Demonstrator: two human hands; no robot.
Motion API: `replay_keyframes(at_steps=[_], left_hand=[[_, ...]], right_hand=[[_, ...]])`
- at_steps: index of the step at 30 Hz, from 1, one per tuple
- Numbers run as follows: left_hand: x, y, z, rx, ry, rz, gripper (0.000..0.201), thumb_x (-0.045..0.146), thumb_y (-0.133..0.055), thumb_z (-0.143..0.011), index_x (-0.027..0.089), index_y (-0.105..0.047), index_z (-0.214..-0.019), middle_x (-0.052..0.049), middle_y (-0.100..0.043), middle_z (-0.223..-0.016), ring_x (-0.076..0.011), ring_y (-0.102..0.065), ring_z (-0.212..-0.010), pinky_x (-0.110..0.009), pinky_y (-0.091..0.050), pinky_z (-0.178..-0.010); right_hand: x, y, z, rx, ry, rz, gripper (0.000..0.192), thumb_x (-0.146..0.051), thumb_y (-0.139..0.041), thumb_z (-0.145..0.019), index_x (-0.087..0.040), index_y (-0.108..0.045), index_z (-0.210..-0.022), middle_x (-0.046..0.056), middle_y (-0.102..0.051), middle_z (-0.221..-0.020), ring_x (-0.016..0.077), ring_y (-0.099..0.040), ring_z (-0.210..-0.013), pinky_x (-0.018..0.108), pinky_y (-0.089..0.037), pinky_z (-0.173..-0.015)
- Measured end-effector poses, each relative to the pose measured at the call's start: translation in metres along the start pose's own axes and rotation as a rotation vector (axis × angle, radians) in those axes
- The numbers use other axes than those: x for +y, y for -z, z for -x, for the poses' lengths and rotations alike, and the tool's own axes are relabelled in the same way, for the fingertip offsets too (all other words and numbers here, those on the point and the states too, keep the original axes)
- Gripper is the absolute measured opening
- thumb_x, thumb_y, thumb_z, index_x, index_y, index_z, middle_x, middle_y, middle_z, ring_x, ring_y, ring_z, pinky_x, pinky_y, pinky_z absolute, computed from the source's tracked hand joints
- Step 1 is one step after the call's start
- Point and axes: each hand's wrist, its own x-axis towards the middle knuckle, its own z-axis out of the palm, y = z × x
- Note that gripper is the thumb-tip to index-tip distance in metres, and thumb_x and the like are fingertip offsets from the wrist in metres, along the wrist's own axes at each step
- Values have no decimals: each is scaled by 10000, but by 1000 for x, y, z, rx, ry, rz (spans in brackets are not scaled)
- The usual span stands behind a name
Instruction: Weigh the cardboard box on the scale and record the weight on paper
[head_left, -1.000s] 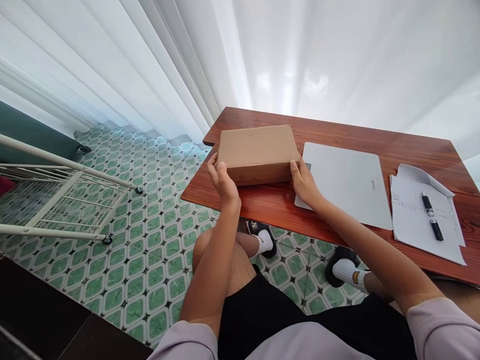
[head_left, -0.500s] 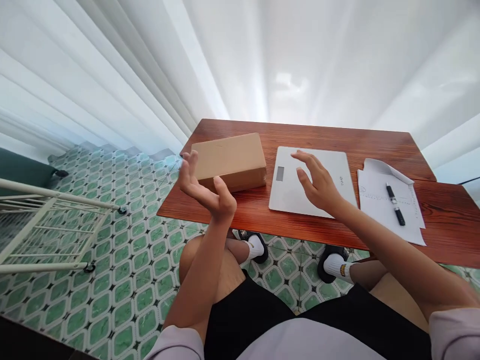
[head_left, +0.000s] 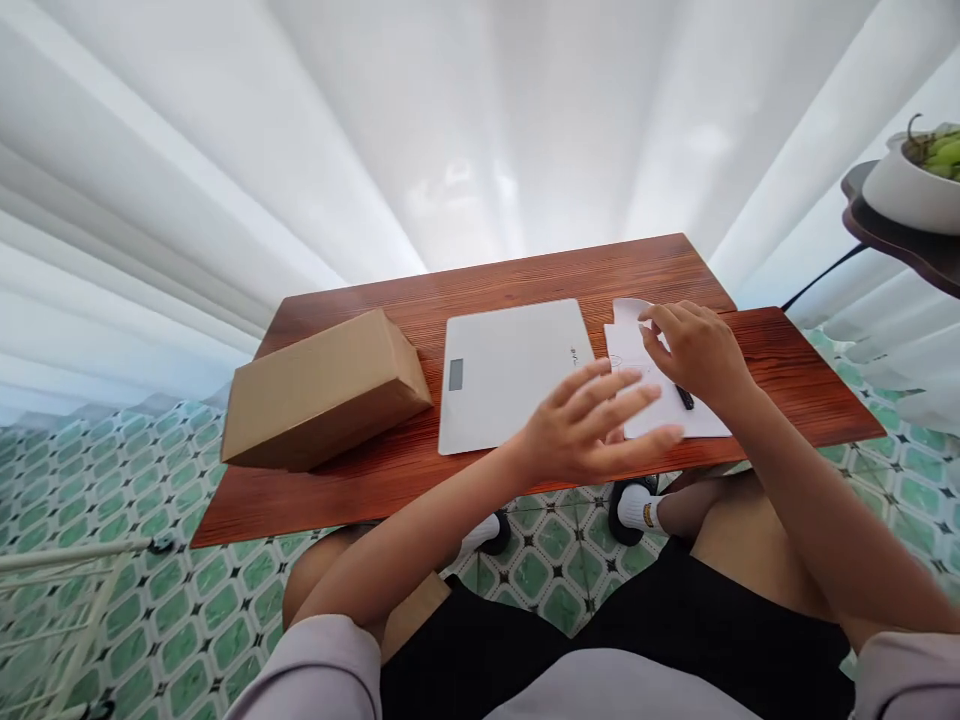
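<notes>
sits at a red-brown wooden table (head_left: 397,470), facing a white curtain (head_left: 465,130) at twelve o'clock. has a white scale (head_left: 514,375) lying flat near mid-table, with a grey display toward nine o'clock on it and dark lettering toward three.

holds the left hand (head_left: 585,425) out at four to five o'clock from the middle of the scale, wide open, with fingers fanned and slightly blurred, gripping nothing. hides the scale's near corner and part of the papers (head_left: 628,340) with it; cannot tell any touch there.

holds the right hand (head_left: 697,350) over the papers, at three o'clock from the scale, half open, with fingers bent and thumb drawn near the index fingertip. cannot tell any pinch on the curled sheet at ten o'clock from that hand. has a black pen (head_left: 685,398) on the papers just below it, partly hidden.

has the cardboard box (head_left: 326,395) on the table at nine o'clock from the scale, set aslant, just apart from the scale and well apart from both hands.

at two o'clock, past the table, a white bowl (head_left: 911,190) of something green on a dark stand (head_left: 892,235). at eight, a pale rack (head_left: 75,553) on green-patterned floor tiles (head_left: 191,630).
</notes>
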Motion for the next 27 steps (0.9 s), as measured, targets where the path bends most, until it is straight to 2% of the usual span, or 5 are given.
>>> replay_keyframes(at_steps=[6, 11, 16, 20, 27], left_hand=[[29, -75, -5, -172, -379, 74, 76, 237, -660, -956, 200, -678, -1021, -17, -688, -975, -169, -646, -968, -324, -537, -936], [45, -108, 4, -294, -349, 193, 92, 190, -601, -975, 167, -685, -1005, -46, -677, -977, -193, -629, -936, -357, -515, -890], [55, -118, 15, -458, -271, 250, 143, 156, -525, -980, 127, -656, -1030, -89, -654, -994, -226, -612, -923, -382, -486, -820], [57, -119, 18, -613, -199, 287, 167, 155, -471, -978, 121, -626, -1030, -103, -619, -986, -236, -582, -887, -368, -445, -727], [55, -117, 17, -695, -145, 335, 229, 156, -430, -986, 91, -616, -1101, -132, -617, -1036, -251, -574, -905, -377, -428, -748]], right_hand=[[31, -15, 29, -197, -220, -14, 83, -267, -573, -971, -187, -555, -982, 62, -658, -850, 250, -601, -789, 337, -345, -653], [41, -22, 39, -317, -249, -13, 186, -349, -638, -967, -191, -542, -980, 37, -639, -795, 231, -586, -724, 318, -314, -638], [40, -26, 39, -408, -206, 5, 198, -371, -638, -970, -194, -572, -1030, 42, -655, -797, 239, -580, -714, 325, -298, -649], [42, -30, 38, -423, -169, -57, 141, -218, -563, -961, -197, -594, -1097, 48, -654, -793, 237, -561, -709, 323, -285, -634], [59, -34, 41, -223, -372, -685, 245, -136, -462, -928, -221, -673, -1019, -19, -604, -702, 161, -538, -597, 299, -419, -629]])
